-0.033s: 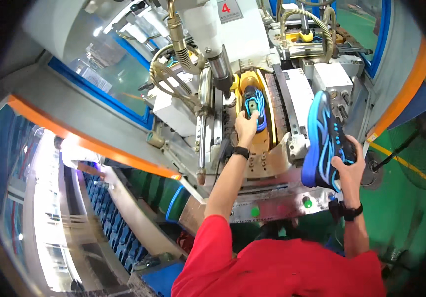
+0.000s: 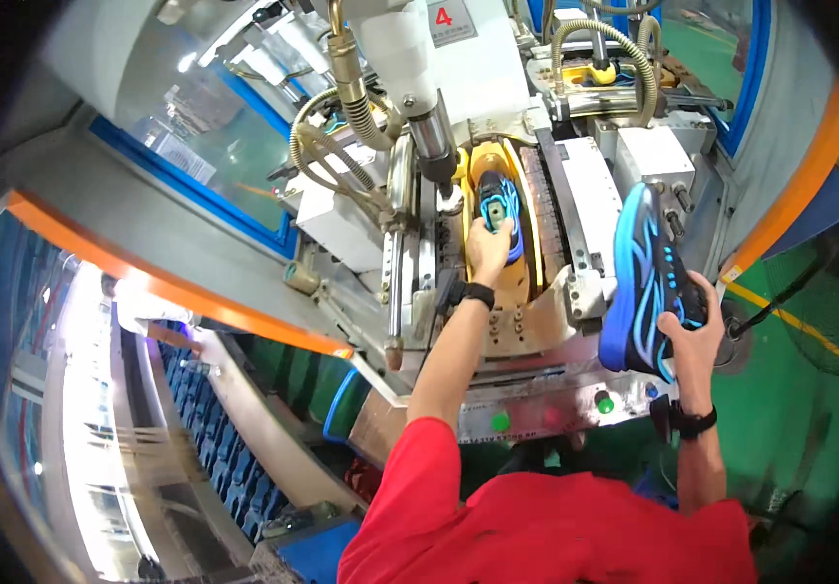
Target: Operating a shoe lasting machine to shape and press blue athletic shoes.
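Two blue shoes handled at a press.
One shoe (image 2: 498, 209) was gripped by the left hand (image 2: 487, 251) in the yellow mould (image 2: 528, 255); another shoe (image 2: 645, 277) was clasped by the right hand (image 2: 689, 331) beside the machine's right edge.

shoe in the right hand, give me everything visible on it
The shoe is a sports shoe, black with bright blue wavy stripes and a blue edge along the sole; the surface looks smooth and synthetic. It stands roughly on end, its long axis near vertical in the picture, held in the air in front of the machine's right side, above the green buttons. The right hand grips its lower end, fingers wrapped round it. Nothing else touches it. Which end is up I cannot tell.
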Motion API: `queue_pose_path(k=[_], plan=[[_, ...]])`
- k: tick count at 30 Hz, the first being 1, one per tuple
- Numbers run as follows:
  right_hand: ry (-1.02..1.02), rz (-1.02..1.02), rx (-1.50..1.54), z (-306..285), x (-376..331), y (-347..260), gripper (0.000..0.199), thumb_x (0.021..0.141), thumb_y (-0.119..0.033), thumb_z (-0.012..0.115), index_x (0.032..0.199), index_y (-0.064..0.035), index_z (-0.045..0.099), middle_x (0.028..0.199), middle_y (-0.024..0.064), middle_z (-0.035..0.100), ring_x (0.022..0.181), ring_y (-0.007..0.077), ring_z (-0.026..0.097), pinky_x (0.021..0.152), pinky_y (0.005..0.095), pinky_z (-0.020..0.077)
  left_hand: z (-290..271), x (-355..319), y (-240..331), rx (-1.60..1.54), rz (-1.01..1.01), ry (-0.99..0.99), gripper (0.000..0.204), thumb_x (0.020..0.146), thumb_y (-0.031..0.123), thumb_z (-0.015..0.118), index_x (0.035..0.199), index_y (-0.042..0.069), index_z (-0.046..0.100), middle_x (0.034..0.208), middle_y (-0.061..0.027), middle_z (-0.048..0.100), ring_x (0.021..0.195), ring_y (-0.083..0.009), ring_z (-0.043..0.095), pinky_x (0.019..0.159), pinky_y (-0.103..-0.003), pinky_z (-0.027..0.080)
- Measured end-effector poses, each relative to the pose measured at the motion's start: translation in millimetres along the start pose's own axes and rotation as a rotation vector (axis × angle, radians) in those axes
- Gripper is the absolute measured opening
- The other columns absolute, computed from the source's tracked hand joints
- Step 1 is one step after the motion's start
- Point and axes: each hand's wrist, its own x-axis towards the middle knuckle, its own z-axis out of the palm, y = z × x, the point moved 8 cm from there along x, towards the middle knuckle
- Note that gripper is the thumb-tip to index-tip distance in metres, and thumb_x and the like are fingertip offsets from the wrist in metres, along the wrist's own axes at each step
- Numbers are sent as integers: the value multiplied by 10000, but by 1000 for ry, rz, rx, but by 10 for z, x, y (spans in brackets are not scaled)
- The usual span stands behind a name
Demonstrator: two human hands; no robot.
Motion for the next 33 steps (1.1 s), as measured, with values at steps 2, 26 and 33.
queue_pose_path(k=[2,26,33], plan=[[43,17,-21,-28,69,45,593,708,-10,702,1288,7,583,1070,54,652,900,119,620,840,265,514,330,106,-89,136,-37,-135,582,820,303,749,1234,-76,591,1142,-306,668,1137,-449,624,964,-491,504],[-426,-293,-935,4195,1418,1074,507,724,-199,778,1101,38,536,974,282,705,940,419,706,845,474,567,-3909,-3015,-443,-632,-628,142,373,887,68,646,1220,-100,628,1065,-65,695,939,-100,631,833,-219,467],[-410,-577,-1059,4092,1115,907,617,784,-236,735,1240,60,443,912,260,689,765,395,729,653,515,586,-4237,-4464,-795,-594,-771,795,235,884,33,706,1108,-36,686,1000,-45,709,836,-126,646,731,-260,497]])
